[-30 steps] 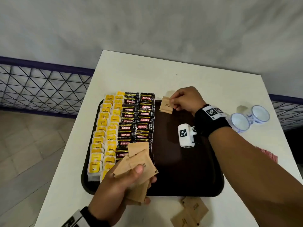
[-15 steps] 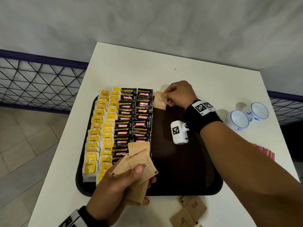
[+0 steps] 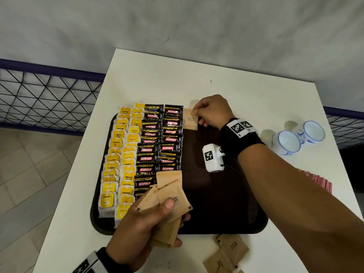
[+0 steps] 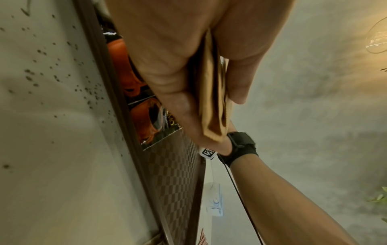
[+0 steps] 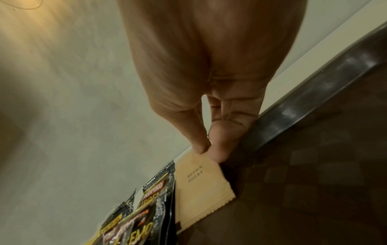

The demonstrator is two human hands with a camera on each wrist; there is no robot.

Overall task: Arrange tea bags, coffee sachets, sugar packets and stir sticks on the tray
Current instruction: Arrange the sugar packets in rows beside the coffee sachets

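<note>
A dark brown tray (image 3: 226, 203) lies on the white table. Its left side holds rows of yellow tea bags (image 3: 118, 160) and black Kopiko coffee sachets (image 3: 157, 146). My right hand (image 3: 199, 113) pinches the far corner of one brown sugar packet (image 3: 190, 121) (image 5: 201, 187), which lies at the tray's far edge beside the coffee sachets. My left hand (image 3: 157, 215) grips a fan of several brown sugar packets (image 3: 169, 194) (image 4: 213, 102) above the tray's near left part. No stir sticks are in view.
More brown sugar packets (image 3: 226, 255) lie on the table just in front of the tray. Two white and blue cups (image 3: 299, 137) stand at the right. A red striped stack (image 3: 319, 181) shows behind my right forearm. A mesh railing (image 3: 43, 99) runs on the left.
My right hand has lowered the single sugar packet flat against the coffee sachets at the tray's far edge. My left hand keeps its fan of packets still.
</note>
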